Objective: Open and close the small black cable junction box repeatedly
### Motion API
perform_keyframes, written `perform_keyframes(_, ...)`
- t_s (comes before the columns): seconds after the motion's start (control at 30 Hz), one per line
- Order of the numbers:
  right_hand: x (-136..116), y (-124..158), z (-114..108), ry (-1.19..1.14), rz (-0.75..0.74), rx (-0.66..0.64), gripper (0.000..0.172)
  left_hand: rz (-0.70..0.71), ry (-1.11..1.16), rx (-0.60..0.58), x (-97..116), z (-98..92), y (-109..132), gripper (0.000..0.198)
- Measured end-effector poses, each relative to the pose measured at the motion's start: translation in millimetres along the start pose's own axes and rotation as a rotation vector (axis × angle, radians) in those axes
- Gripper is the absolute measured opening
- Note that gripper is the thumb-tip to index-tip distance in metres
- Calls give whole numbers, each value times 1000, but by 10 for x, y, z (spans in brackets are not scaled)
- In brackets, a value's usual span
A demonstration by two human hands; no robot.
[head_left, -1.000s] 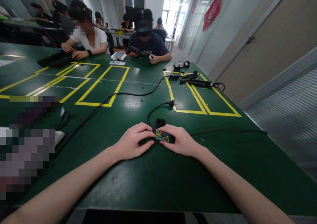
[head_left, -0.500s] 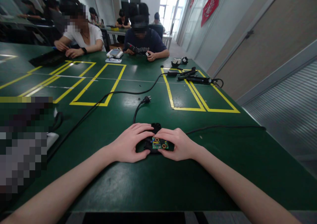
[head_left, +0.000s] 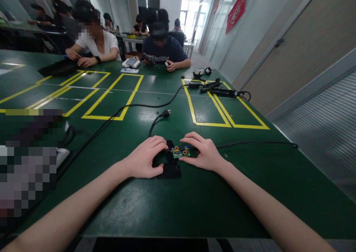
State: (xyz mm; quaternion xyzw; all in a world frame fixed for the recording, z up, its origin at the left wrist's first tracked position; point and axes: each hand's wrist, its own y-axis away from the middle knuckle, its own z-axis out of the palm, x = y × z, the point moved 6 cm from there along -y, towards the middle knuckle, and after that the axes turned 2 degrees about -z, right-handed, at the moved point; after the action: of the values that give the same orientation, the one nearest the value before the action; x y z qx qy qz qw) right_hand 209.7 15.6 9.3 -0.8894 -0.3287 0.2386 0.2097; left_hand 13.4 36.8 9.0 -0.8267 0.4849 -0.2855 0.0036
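A small green circuit board (head_left: pixel 177 154) with copper-wound rings lies between my hands, among the parts of an opened black plastic casing. One casing half (head_left: pixel 171 171) lies nearest me; the other (head_left: pixel 169 143) is behind and left of the board. My left hand (head_left: pixel 144 157) is curled round the casing, thumb on the near half and fingertips at the far half. My right hand (head_left: pixel 204 151) arches round the board's right end with fingers apart; its thumb is at the board's near edge, its index finger raised clear. Black cords run off from both sides, partly hidden by my hands.
A black plug (head_left: pixel 166 113) lies beyond my left hand. A long black cord (head_left: pixel 133 105) crosses the green table to black tools (head_left: pixel 222 91) at the back right. Two people sit opposite, near a white device (head_left: pixel 131 62). Yellow tape (head_left: pixel 102 117) marks rectangles.
The casing halves have come apart, with one lying nearer me. The board has shifted slightly away from me. My right hand has moved right and its fingers have spread.
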Motion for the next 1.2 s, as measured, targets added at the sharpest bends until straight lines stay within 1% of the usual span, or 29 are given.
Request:
perform_keyframes(0.1, 83, 2, 32, 74, 91, -63, 44, -29, -61, 27, -17, -23, -14, 32)
perform_keyframes(0.17, 140, 7, 61, 113, 151, -101, 51, -52, -75, 51, -38, -44, -17, 25)
perform_keyframes(0.27, 175, 7, 82, 109, 202, -119, 54, -98, -85, 75, -76, -62, -17, 21)
perform_keyframes(0.33, 156, 4, 99, 74, 198, -156, 52, -132, -101, 71, -95, -57, -16, 22)
perform_keyframes(0.5, 39, 12, 143, 3, 133, -315, 51, -213, -158, 35, -107, -19, -7, 18)
perform_keyframes(0.63, -40, 5, 155, -33, 102, -372, 45, -255, -176, 40, -106, -24, 13, 36)
perform_keyframes(0.7, -47, 0, 162, -44, 104, -377, 41, -249, -159, 35, -101, -31, 19, 41)
perform_keyframes(0.8, -21, -3, 173, -53, 122, -369, 39, -220, -132, 36, -90, -46, 23, 44)
perform_keyframes(1.03, 31, 7, 187, -49, 120, -365, 39, -189, -105, 33, -107, -17, 24, 42)
perform_keyframes(1.1, 41, 3, 184, -10, 113, -349, 40, -189, -106, 21, -117, -1, 25, 47)
perform_keyframes(1.2, 64, -20, 153, 114, 106, -290, 42, -185, -112, 7, -121, 9, 24, 57)
